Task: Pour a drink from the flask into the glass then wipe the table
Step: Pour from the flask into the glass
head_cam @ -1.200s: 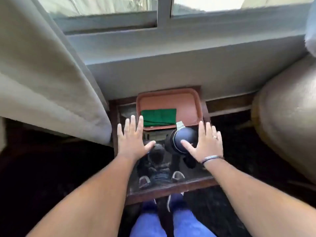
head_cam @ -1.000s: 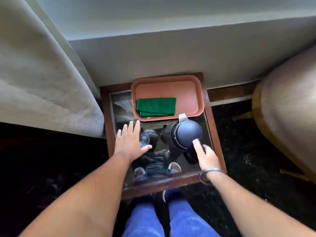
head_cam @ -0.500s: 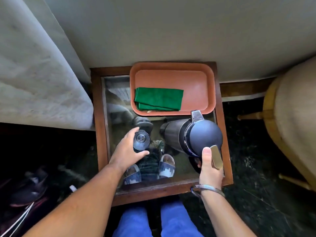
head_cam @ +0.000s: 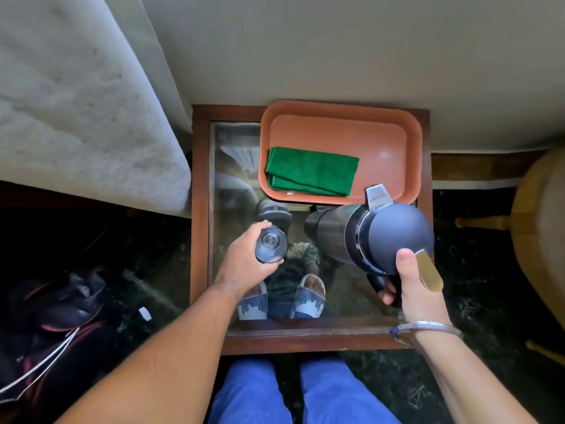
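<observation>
A dark blue flask (head_cam: pixel 394 237) with a silver spout stands at the right of a small glass-topped table (head_cam: pixel 305 341). My right hand (head_cam: pixel 412 289) grips its handle, thumb beside the gold lever on the lid. A clear glass (head_cam: pixel 271 244) is seen from above at the table's left middle. My left hand (head_cam: pixel 244 264) is wrapped around it. A folded green cloth (head_cam: pixel 312 171) lies in a terracotta tray (head_cam: pixel 409 142) at the back of the table.
A pale curtain (head_cam: pixel 76 96) hangs at the left and a wall runs behind the table. A tan rounded chair (head_cam: pixel 541 228) stands at the right. Dark bags (head_cam: pixel 55 304) lie on the floor at the left. My blue-trousered legs (head_cam: pixel 302 393) are below the table's front edge.
The camera tilted down and closer. My left hand closed around the glass. My right hand went from resting on the flask lid to gripping the handle.
</observation>
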`<state>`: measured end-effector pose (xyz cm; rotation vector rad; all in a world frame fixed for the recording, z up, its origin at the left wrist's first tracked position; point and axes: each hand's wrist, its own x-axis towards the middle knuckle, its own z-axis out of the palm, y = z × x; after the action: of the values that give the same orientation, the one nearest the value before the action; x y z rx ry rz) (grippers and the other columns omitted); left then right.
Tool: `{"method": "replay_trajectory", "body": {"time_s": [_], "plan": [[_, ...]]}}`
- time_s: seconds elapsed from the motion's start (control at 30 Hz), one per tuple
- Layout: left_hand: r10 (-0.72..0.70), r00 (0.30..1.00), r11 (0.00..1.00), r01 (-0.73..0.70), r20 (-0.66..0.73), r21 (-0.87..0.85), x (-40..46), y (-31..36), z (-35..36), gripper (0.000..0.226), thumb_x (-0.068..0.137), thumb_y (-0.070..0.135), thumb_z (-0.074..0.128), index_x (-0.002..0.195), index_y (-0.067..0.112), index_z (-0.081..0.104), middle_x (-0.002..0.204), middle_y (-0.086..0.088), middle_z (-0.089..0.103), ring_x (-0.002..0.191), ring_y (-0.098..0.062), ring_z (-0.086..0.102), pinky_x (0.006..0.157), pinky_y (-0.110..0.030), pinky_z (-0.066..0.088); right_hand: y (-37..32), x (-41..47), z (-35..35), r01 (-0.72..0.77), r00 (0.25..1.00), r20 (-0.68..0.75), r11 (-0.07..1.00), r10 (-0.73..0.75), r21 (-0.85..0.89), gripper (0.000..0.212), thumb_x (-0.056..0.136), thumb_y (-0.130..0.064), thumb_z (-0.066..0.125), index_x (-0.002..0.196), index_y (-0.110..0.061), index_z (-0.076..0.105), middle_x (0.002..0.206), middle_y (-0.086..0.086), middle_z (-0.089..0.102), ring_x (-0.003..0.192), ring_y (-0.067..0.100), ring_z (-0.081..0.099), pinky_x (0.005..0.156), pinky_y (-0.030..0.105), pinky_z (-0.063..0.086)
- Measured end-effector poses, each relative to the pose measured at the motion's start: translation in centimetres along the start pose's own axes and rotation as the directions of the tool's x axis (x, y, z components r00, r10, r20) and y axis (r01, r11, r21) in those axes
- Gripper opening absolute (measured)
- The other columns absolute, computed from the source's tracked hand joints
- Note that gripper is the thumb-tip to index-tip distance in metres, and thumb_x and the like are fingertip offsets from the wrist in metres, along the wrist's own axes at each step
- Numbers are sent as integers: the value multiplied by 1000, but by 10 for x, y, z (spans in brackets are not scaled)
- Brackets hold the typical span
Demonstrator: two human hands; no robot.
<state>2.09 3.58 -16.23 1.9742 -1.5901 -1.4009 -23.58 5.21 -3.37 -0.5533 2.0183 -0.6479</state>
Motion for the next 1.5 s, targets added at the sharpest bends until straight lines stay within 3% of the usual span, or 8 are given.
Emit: {"method": "replay_trajectory", "body": {"time_s": [0.1,0.23,0.4,0.47,0.6,0.8,0.97,1.5], "plan": [[42,999,999,-42,12,17,1,-2,-9,80,70,27,92,139,29,51,129,8,65,117,-10,60,99,-21,46,-12,3,8,25,998,-54,999,-23,30,42,55,-77,61,61,-36,62,59,-1,49,50,21,49,45,26,40],[79,997,997,-79,-9,27,3,-5,-19,80,70,28,89,139,32,50,132,8,64,121,-13,59,105,-37,50,-30,3,5,139,989,-30,987,-142,-75,59,58,-72,66,92,-24,69,68,-4,59,64,22,55,67,44,52],[65,996,997,-67,-55,-33,-4,7,-30,86,66,27,93,135,34,43,126,11,63,116,-8,61,100,-32,53,-41,-15,-20,238,971,99,924,-218,-299,70,48,-91,59,49,-21,58,41,-10,47,50,16,43,63,39,48],[101,994,995,-102,-44,-9,-11,22,-40,83,66,33,93,133,35,44,123,11,65,112,-7,62,95,-30,54,-57,-34,-29,307,948,195,878,-251,-366,44,50,-88,60,52,-44,63,44,-17,55,52,7,45,63,35,47],[192,981,981,-192,-25,-35,-29,58,-64,73,65,38,92,120,44,45,112,16,61,104,-5,58,88,-24,50,-98,-75,-47,428,901,297,753,-315,-499,44,46,-96,46,67,-62,65,61,-4,70,61,13,66,59,43,56],[320,945,929,-327,-70,-170,-56,104,-95,70,67,23,90,125,38,54,120,15,62,112,-1,58,96,-16,44,-154,-115,-66,498,867,416,465,-273,-732,101,44,-105,19,58,-17,67,62,4,69,64,21,65,65,46,51],[355,933,913,-359,-56,-194,-61,115,-104,70,68,24,90,130,30,57,122,11,66,112,-4,62,96,-19,48,-190,-138,-58,481,874,428,283,-229,-830,98,41,-105,19,42,-10,43,39,0,39,43,18,44,48,37,38],[368,927,915,-376,-76,-144,-66,117,-98,76,69,26,86,138,32,53,131,10,64,121,-8,59,103,-36,50,-234,-149,-42,439,865,459,-135,-202,-888,100,44,-104,14,59,-18,63,58,-4,61,57,14,59,59,30,52]]}}
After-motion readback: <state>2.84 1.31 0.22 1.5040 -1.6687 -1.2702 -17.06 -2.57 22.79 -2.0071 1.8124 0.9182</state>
